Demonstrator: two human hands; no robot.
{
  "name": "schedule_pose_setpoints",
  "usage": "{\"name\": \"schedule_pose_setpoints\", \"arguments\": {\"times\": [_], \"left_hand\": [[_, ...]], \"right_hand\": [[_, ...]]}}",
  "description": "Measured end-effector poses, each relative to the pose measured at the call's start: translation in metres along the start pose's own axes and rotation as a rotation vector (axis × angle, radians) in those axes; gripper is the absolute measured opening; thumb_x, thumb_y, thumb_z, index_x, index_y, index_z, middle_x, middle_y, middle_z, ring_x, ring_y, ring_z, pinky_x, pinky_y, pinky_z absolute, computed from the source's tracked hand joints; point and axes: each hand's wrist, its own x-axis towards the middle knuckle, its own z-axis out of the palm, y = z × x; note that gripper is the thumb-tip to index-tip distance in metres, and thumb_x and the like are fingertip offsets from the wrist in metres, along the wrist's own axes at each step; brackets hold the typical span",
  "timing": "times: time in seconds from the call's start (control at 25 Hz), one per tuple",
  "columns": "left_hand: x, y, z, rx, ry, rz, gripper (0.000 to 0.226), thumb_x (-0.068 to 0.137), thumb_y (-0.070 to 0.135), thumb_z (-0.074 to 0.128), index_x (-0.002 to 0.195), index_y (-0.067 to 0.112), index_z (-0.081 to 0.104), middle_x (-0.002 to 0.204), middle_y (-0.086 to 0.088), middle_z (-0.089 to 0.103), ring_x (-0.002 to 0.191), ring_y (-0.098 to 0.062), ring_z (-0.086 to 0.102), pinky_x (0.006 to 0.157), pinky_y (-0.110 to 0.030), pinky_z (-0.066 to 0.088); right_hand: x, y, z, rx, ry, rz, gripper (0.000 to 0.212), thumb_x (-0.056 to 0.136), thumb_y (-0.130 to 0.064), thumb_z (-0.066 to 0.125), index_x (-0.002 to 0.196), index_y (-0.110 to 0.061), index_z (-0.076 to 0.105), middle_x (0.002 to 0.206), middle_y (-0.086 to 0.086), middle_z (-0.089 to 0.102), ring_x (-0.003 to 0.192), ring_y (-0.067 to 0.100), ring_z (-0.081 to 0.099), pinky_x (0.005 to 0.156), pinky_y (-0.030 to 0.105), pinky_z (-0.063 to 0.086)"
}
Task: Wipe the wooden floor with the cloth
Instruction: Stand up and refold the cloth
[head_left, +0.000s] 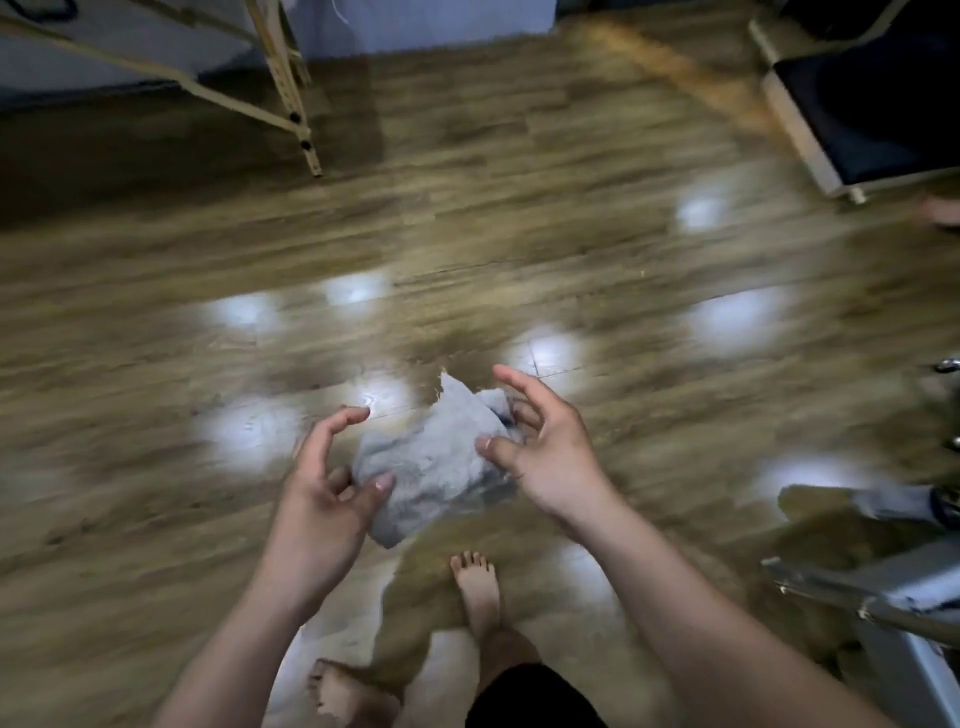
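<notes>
A crumpled grey cloth hangs in the air between my two hands, above the wooden floor. My left hand pinches the cloth's lower left edge with thumb and fingers, the index finger lifted free. My right hand grips the cloth's right side, thumb pressed on it, other fingers curled apart above. The whole picture is blurred by motion. My bare feet stand on the floor below the cloth.
A wooden table leg slants down at the upper left. A dark padded bench with a pale frame sits at the upper right. Metal equipment stands at the lower right. Bright light reflections dot the floor.
</notes>
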Motion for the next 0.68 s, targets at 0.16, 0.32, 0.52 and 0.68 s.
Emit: {"name": "schedule_pose_setpoints", "arguments": {"times": [0.16,0.32,0.52,0.68], "left_hand": [[0.021,0.021,0.011,0.333,-0.108,0.206,0.059,0.083,-0.005,0.074,0.107,0.048,0.064,0.132,0.015,0.061,0.116,-0.016,0.063,0.098,-0.04,0.054],[0.028,0.042,-0.019,0.712,0.054,0.378,0.042,0.079,0.007,0.08,0.119,0.014,0.07,0.13,-0.001,0.06,0.116,-0.022,0.059,0.102,-0.02,0.039],[0.036,0.064,-0.152,0.586,0.207,0.23,0.018,0.077,0.032,0.058,0.087,0.018,0.065,0.095,0.009,0.069,0.086,-0.016,0.054,0.076,-0.024,0.036],[0.043,0.093,-0.3,0.103,0.296,0.196,0.012,0.093,0.013,0.065,0.083,0.008,0.059,0.069,0.009,0.057,0.064,-0.002,0.049,0.058,-0.016,0.042]], "right_hand": [[-0.001,-0.013,-0.032,-0.206,0.033,-0.202,0.063,0.081,0.0,0.075,0.114,-0.053,0.06,0.132,-0.011,0.062,0.124,0.003,0.055,0.102,0.016,0.044],[0.012,-0.055,-0.012,-0.403,-0.043,-0.295,0.046,0.08,-0.003,0.075,0.117,-0.029,0.07,0.111,-0.007,0.073,0.106,0.006,0.067,0.105,0.033,0.048],[0.037,-0.148,0.128,-0.836,-0.165,-0.514,0.028,0.084,-0.014,0.061,0.107,-0.026,0.073,0.108,-0.002,0.074,0.105,0.019,0.066,0.095,0.025,0.048],[0.064,-0.236,0.288,-0.834,-0.277,-0.56,0.015,0.085,-0.019,0.052,0.073,-0.023,0.06,0.079,-0.005,0.065,0.084,0.021,0.062,0.074,0.031,0.048]]}}
